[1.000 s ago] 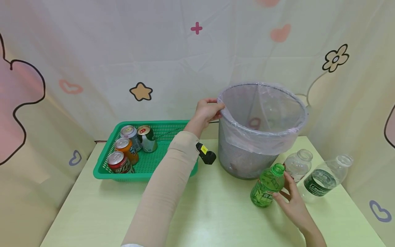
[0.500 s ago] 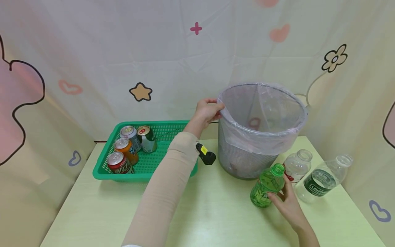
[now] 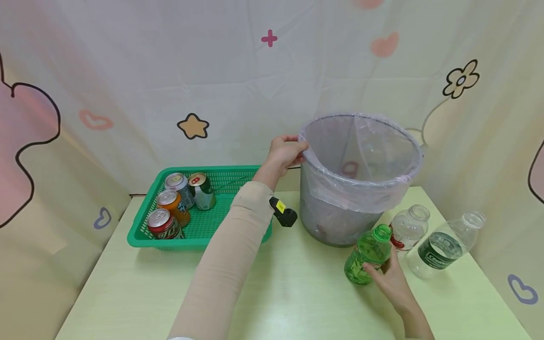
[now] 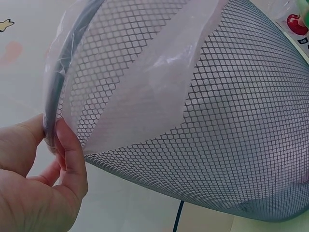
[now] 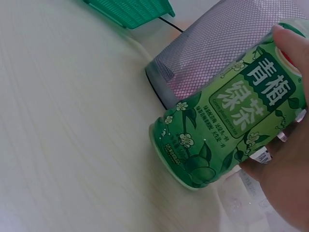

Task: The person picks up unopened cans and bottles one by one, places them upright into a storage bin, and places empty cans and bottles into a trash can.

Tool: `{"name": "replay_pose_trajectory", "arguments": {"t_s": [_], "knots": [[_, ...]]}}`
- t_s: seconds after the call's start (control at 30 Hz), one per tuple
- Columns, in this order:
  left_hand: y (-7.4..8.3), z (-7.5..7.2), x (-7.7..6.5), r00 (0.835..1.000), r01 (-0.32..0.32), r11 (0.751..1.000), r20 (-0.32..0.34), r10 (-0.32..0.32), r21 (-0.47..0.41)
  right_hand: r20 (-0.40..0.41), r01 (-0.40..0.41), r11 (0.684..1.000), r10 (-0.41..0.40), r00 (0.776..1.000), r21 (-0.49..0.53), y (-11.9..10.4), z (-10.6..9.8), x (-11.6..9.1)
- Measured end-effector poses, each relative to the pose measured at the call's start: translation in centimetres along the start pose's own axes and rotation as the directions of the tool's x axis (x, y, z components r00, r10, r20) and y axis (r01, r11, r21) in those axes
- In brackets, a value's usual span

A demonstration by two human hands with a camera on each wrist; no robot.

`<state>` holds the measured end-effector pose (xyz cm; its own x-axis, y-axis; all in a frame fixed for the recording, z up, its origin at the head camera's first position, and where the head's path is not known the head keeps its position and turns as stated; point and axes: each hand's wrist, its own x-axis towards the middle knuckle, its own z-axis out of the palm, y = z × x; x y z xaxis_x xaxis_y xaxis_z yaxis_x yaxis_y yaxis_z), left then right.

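My left hand (image 3: 285,153) pinches the rim of the mesh waste bin (image 3: 327,222) at its left side. Thumb and fingers hold the edge and the thin plastic liner (image 4: 149,87) folded over it, as the left wrist view shows. Around a green, capless tea bottle (image 3: 367,257) curls my right hand (image 3: 395,283), thumb across the label and fingers partly hidden behind. The bottle stands before the bin, its neck up; its printed label (image 5: 231,111) fills much of the right wrist view. Whether its base touches the table I cannot tell.
Right of the green bottle are a clear, wide-necked bottle (image 3: 410,226) and a larger clear bottle with a dark green label (image 3: 442,248). A green plastic basket (image 3: 199,244) with several drink cans stands at left, partly behind my left arm. A patterned curtain hangs behind.
My right hand has shifted slightly left against the green bottle, its thumb now farther across the label. The bottle has hardly moved, and my left hand keeps its place on the bin rim.
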<state>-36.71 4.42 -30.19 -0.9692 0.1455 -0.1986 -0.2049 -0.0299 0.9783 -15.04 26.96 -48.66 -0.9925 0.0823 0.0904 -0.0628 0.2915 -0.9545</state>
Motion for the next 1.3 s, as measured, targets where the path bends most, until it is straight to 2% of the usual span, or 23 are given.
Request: {"name": "replay_pose_trajectory", "arguments": {"t_s": [0.17, 0.4, 0.7, 0.87, 1.3], "knots": [[-0.1, 0.0, 0.0, 1.0, -0.002, 1.0, 0.005, 0.002, 0.004, -0.037, -0.018, 1.0, 0.018, 0.999, -0.005, 0.1, 0.3, 0.2], [-0.2, -0.1, 0.0, 1.0, -0.01, 1.0, 0.005, 0.01, -0.001, -0.081, 0.019, 0.998, -0.015, 0.997, 0.054, 0.2, 0.6, 0.4], [-0.1, -0.1, -0.1, 1.0, -0.005, 1.0, 0.007, 0.005, -0.011, -0.15, -0.016, 0.994, 0.033, 0.988, 0.112, 0.3, 1.0, 0.7], [0.0, -0.2, -0.2, 1.0, -0.003, 1.0, 0.009, 0.003, -0.001, -0.193, -0.001, 0.988, 0.031, 0.981, 0.157, 0.3, 1.2, 0.8], [-0.2, -0.1, 0.2, 1.0, -0.014, 0.999, 0.013, 0.015, -0.036, -0.238, 0.01, 0.991, 0.023, 0.971, 0.135, -0.3, 0.9, 0.6]]}}
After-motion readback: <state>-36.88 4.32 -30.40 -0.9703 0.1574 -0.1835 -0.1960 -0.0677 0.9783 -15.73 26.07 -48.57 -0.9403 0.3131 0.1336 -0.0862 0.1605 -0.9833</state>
